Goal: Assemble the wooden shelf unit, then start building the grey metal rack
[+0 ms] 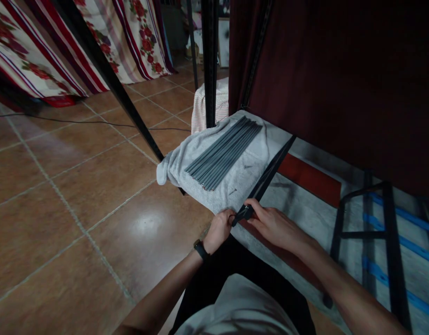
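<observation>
A long black metal bar point(268, 177) slants away from me, its near end between my hands and its far end over the grey surface. My left hand point(219, 231) is closed at the bar's near tip, thumb and fingers pinched together. Just up the bar, my right hand point(270, 224) grips it between thumb and fingers, and a small light fitting shows beside the thumb. Left of the bar, a bundle of grey rods point(224, 152) lies side by side on a light grey towel point(179, 163). Two small screws point(232, 191) rest on the towel between rods and bar.
Black frames with blue strips point(413, 249) stand at the right. A red-orange board point(310, 179) lies beyond the bar on the grey surface point(305, 209). Black upright posts point(210, 65) rise at the towel's far side and left corner. A cable point(105, 122) crosses the tiled floor.
</observation>
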Motion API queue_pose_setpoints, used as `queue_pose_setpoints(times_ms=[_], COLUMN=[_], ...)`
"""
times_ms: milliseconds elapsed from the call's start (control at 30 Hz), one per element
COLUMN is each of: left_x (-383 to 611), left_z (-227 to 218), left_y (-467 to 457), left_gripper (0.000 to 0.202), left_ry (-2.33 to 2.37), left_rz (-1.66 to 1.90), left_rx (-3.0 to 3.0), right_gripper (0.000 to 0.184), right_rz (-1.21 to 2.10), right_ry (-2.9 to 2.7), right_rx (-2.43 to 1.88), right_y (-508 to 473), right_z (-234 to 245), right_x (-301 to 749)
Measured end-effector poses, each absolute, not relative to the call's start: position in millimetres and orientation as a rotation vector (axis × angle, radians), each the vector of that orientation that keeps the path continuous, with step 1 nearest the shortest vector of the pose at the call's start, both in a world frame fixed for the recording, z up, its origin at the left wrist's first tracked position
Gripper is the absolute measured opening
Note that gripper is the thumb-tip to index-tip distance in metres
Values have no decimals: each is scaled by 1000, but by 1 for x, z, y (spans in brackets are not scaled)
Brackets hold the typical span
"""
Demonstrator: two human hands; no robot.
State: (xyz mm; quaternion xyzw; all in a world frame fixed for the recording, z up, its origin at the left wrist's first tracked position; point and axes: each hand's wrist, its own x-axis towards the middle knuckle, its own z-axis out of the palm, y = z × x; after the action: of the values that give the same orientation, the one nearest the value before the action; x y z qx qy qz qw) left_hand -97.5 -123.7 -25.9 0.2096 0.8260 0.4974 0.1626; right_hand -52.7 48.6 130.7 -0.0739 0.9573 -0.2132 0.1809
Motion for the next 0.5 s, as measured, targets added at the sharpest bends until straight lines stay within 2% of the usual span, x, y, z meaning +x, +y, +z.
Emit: queue_pose_setpoints(times_ms=[233,500], left_x=[-106,-102], left_z=[-41,-35], left_y=[-115,-115], left_gripper=[23,10], left_ry=[1907,1896], left_rz=[1750,1886], left_rx=[194,219], right_gripper=[33,37], right_rz=[-676,-681], right_ry=[2732,2771], right_rx=[-167,-177], right_y=[55,55], right_z=[139,139], right_x=[-50,-47])
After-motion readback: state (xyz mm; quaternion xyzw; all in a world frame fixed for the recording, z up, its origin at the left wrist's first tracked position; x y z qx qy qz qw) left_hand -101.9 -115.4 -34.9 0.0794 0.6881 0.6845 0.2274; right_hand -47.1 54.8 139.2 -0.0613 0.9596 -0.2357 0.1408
